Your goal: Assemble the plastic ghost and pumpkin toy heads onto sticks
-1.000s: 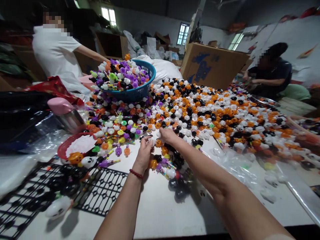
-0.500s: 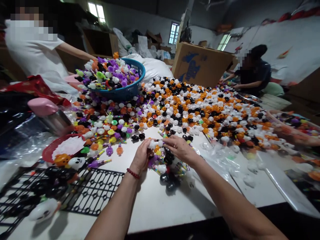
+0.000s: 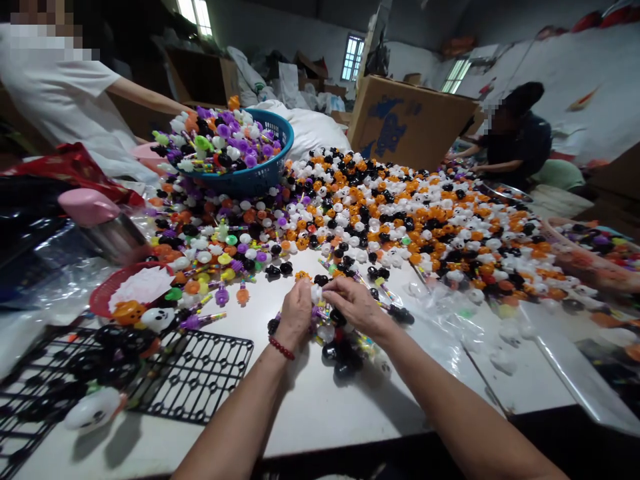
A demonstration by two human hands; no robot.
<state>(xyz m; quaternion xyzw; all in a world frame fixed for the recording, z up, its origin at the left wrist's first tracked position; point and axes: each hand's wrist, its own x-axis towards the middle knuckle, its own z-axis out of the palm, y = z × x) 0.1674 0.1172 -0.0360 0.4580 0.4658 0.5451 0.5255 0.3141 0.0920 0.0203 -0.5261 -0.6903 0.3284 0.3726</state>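
My left hand (image 3: 296, 308) is closed, its thumb and fingers pinching a small white plastic figure (image 3: 317, 294). From the other side, my right hand (image 3: 356, 305) grips at the same figure with bent fingers, and its fingertips partly cover it. Right under both hands lies a small heap of toys with patterned sticks, among them black figures (image 3: 345, 360) and a clear-white round one (image 3: 325, 333). An orange figure (image 3: 303, 275) rests just beyond my left fingers. To the right of my right hand is a black figure (image 3: 401, 315) on the white table.
A large pile of orange, white and black figures (image 3: 400, 213) spreads across the back. At left stand a blue basket (image 3: 260, 177), a red basket (image 3: 103, 293), a pink-lidded flask (image 3: 107, 223) and a black grid (image 3: 200, 380). Plastic bags (image 3: 435, 327) lie right. Two people sit beyond.
My hands have drawn closer together around the white figure, the left moving slightly right. An orange figure now shows beyond my left fingers, and a black one right of my right hand.
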